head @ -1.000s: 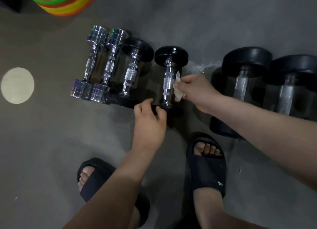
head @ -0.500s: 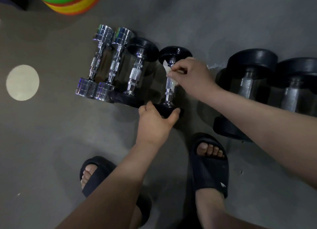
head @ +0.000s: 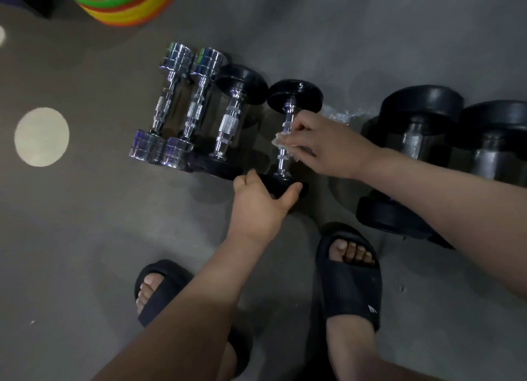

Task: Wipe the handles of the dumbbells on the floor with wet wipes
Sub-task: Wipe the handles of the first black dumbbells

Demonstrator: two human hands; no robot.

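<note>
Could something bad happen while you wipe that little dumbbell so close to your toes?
Maybe. The small black dumbbell is steadied only by the left hand on its near end, so it could roll toward the open-toed right sandal just below. The right hand rubs the wet wipe on the handle, which might leave it slippery. The neighbouring black dumbbell lies close, so fingers could get pinched.

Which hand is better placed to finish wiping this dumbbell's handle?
Right. The right hand holds the wet wipe against the dumbbell's handle, while the left hand grips the near black weight end, steadying it.
</note>
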